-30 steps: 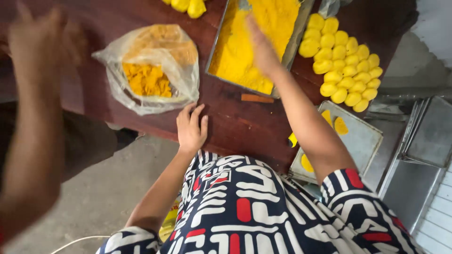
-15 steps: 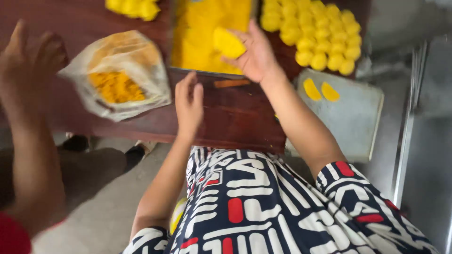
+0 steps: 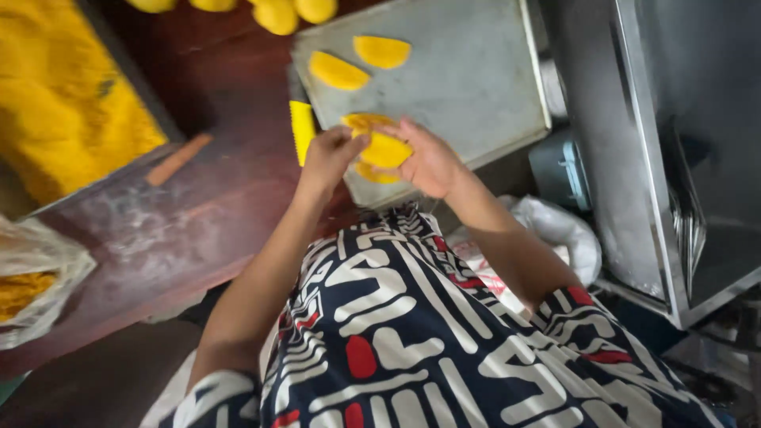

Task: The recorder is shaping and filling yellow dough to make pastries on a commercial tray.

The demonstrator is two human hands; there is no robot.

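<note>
Dough pieces [image 3: 339, 70] on tray [image 3: 476, 87]

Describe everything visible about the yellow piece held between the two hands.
The yellow piece is a flat, soft-looking dough-like slab, smooth and bright yellow, folded or bent into a rough half-moon. Both hands hold it just above the near edge of the grey metal tray: the left hand pinches its left end, and the right hand cradles its right side. Another yellow bit shows just below it, partly hidden by the fingers.

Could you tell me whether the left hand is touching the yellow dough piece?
Touching: the head view shows the left hand fingertips pressed onto the yellow dough piece.
</note>
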